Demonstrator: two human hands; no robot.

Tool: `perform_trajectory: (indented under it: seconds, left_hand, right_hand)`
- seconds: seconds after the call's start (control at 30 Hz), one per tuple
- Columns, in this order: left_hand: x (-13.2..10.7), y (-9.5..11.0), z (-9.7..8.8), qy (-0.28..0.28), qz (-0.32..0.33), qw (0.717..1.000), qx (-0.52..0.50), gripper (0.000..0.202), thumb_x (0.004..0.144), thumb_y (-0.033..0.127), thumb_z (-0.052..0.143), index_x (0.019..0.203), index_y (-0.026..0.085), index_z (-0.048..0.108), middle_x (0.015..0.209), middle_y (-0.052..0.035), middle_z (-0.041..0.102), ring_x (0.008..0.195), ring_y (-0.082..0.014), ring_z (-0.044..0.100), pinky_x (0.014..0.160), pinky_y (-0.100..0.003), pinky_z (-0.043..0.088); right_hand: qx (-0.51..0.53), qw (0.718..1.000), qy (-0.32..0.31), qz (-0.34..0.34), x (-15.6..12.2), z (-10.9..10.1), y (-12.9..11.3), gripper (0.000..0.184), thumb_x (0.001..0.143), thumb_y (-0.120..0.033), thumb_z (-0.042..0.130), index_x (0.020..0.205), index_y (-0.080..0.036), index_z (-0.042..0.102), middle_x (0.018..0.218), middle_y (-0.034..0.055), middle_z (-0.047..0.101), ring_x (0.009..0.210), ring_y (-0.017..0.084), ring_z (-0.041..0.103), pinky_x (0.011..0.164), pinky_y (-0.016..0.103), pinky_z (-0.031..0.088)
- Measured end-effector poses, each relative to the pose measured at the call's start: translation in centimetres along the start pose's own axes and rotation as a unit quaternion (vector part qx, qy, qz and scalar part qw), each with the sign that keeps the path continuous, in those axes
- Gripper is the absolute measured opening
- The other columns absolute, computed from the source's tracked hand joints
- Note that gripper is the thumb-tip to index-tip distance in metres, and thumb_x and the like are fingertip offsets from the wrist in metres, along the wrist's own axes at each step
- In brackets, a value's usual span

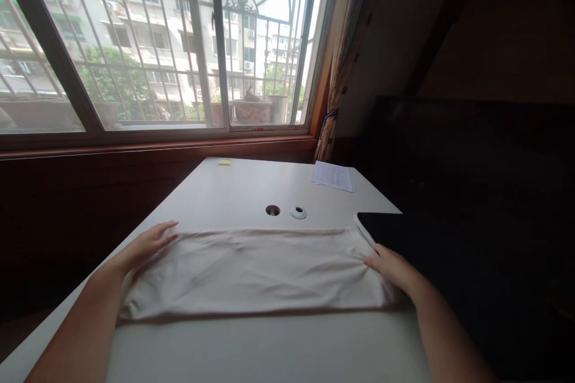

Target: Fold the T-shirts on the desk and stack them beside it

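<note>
A pale, off-white cloth (265,269) lies as a long, wrinkled strip across the white table (269,347), apparently folded. At its left end rests my left hand (153,243), fingers stretched out and apart along the cloth's edge. My right hand (390,266) is closed on the right end, thumb and fingers pinching the fabric, and creases run out from that grip. The fingers on the far side of my right hand are partly hidden.
Beyond the cloth are a round cable hole (272,210) and its loose white ring cover (298,212). Papers (333,176) and a yellow sticky note (224,162) lie near the far edge. A black flat item (381,226) sits at right. A barred window (179,42) stands behind.
</note>
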State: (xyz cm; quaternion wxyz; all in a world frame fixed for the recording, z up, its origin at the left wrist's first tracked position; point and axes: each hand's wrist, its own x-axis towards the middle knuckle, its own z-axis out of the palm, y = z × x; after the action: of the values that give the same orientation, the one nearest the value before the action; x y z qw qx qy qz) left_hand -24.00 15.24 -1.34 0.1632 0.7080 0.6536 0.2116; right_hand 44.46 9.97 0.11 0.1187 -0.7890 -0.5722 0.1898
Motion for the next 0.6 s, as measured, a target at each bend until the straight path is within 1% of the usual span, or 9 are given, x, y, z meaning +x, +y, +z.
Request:
perform_trajectory:
  seconds: [0.07,0.17,0.27,0.33,0.4,0.47,0.5,0.57,0.6]
  left_hand:
    - [-0.1,-0.5,-0.5,-0.012,-0.016,0.999,-0.038,0.08,0.083,0.077,0.05,0.14,0.021,0.059,0.146,-0.0091,0.057,0.135,-0.0327,0.052,0.116,-0.042,0.038]
    - [0.0,-1.3,-0.9,0.006,-0.023,0.998,-0.056,0.077,0.084,0.076,0.051,0.137,0.021,0.061,0.143,-0.0078,0.06,0.133,-0.0329,0.054,0.115,-0.042,0.039]
    - [0.1,-1.7,-0.8,0.018,-0.014,0.998,-0.055,0.076,0.084,0.076,0.052,0.135,0.021,0.063,0.141,-0.0062,0.062,0.131,-0.0332,0.056,0.113,-0.041,0.042]
    - [0.2,-1.9,-0.6,0.021,-0.006,0.998,-0.054,0.076,0.084,0.076,0.052,0.135,0.021,0.063,0.14,-0.0076,0.063,0.131,-0.0338,0.056,0.112,-0.042,0.043]
    - [0.2,-2.1,-0.4,0.021,0.0,0.998,-0.054,0.077,0.083,0.075,0.053,0.134,0.019,0.064,0.139,-0.0116,0.063,0.131,-0.0349,0.056,0.112,-0.044,0.043]
    - [0.2,-2.1,-0.3,0.021,0.004,0.998,-0.051,0.077,0.083,0.075,0.053,0.133,0.018,0.064,0.139,-0.0146,0.062,0.131,-0.0357,0.056,0.111,-0.047,0.043]
    - [0.2,-2.0,-0.2,0.021,0.006,0.999,-0.047,0.077,0.083,0.075,0.052,0.133,0.018,0.064,0.139,-0.0151,0.062,0.13,-0.0358,0.056,0.111,-0.047,0.043]
    - [0.1,-1.8,-0.2,0.025,0.011,0.999,-0.039,0.076,0.082,0.076,0.051,0.131,0.019,0.064,0.138,-0.0149,0.062,0.13,-0.0354,0.056,0.112,-0.047,0.042]
    - [0.0,-1.6,-0.3,0.025,0.014,0.999,-0.036,0.076,0.083,0.076,0.05,0.131,0.018,0.064,0.138,-0.0148,0.063,0.13,-0.0351,0.056,0.112,-0.047,0.041]
  right_hand:
    - [-0.036,0.999,0.013,0.022,0.3,-0.9,0.0,0.013,0.083,-0.031,0.063,0.092,-0.02,0.065,0.096,0.0098,0.072,0.093,0.027,0.068,0.072,0.029,0.046]
    - [-0.058,0.997,0.027,0.033,0.4,-3.0,-0.6,0.012,0.082,-0.031,0.063,0.088,-0.02,0.063,0.092,0.0103,0.071,0.089,0.028,0.068,0.068,0.03,0.045]
    - [-0.061,0.997,0.045,0.005,0.1,-5.4,-3.2,0.014,0.084,-0.031,0.061,0.092,-0.02,0.062,0.099,0.0113,0.071,0.092,0.027,0.067,0.07,0.029,0.044]
    - [-0.061,0.996,0.057,-0.029,-0.4,-6.7,-6.3,0.022,0.084,-0.03,0.061,0.103,-0.019,0.061,0.105,0.0123,0.07,0.094,0.027,0.066,0.072,0.029,0.044]
    - [-0.054,0.996,0.051,-0.058,-1.2,-7.4,-10.4,0.036,0.082,-0.028,0.062,0.117,-0.017,0.057,0.108,0.0131,0.069,0.094,0.028,0.065,0.073,0.031,0.044]
    - [-0.013,0.994,0.032,-0.107,-2.2,-7.1,-15.1,0.045,0.081,-0.024,0.063,0.125,-0.017,0.054,0.108,0.013,0.068,0.094,0.03,0.065,0.077,0.033,0.044]
    - [0.029,0.987,0.006,-0.16,-2.8,-6.6,-17.6,0.049,0.082,-0.024,0.063,0.129,-0.016,0.052,0.106,0.0128,0.068,0.094,0.031,0.064,0.078,0.034,0.044]
    - [0.08,0.964,-0.049,-0.251,-4.4,-4.8,-22.6,0.05,0.087,-0.031,0.063,0.134,-0.025,0.048,0.102,0.0044,0.068,0.093,0.025,0.064,0.081,0.031,0.045]
    - [0.147,0.922,-0.12,-0.336,-5.4,-3.7,-24.8,0.052,0.09,-0.032,0.061,0.139,-0.024,0.043,0.103,0.0053,0.068,0.094,0.026,0.063,0.082,0.033,0.045]
